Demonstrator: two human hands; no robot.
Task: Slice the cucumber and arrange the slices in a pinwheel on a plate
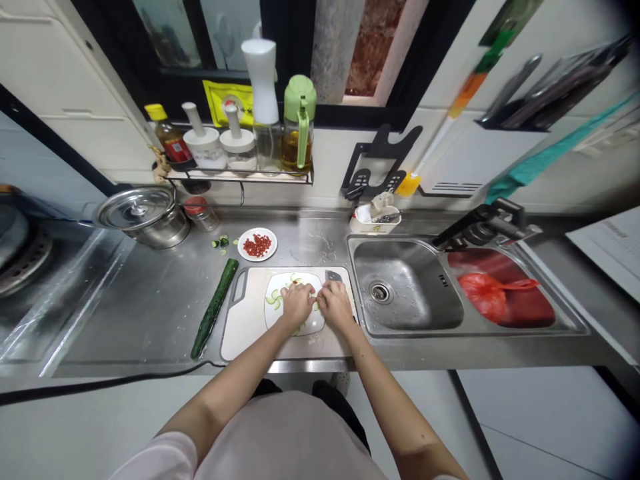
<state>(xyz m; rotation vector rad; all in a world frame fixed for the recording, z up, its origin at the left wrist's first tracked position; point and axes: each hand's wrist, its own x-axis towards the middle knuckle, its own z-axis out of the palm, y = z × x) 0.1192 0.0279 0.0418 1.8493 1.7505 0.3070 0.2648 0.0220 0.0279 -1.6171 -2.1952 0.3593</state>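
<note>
A white squarish plate (271,320) lies on a pale cutting board (245,327), with several thin cucumber slices (273,299) and a small red bit on it. My left hand (299,303) is over the plate's middle, fingers curled down. Beside it, my right hand (336,305) is at the plate's right edge with its fingertips drawn together. Whatever the fingertips hold is too small or hidden to make out. A grey flat piece (332,275) shows on the board behind my right hand, partly covered. A whole cucumber (215,308) lies left of the board.
A small plate of chopped red pieces (257,245) and cucumber scraps (221,242) sit behind the board. At right is a double sink (407,287) with a red plastic bag (484,297). A lidded pot (150,217) stands back left, below a condiment shelf (240,175).
</note>
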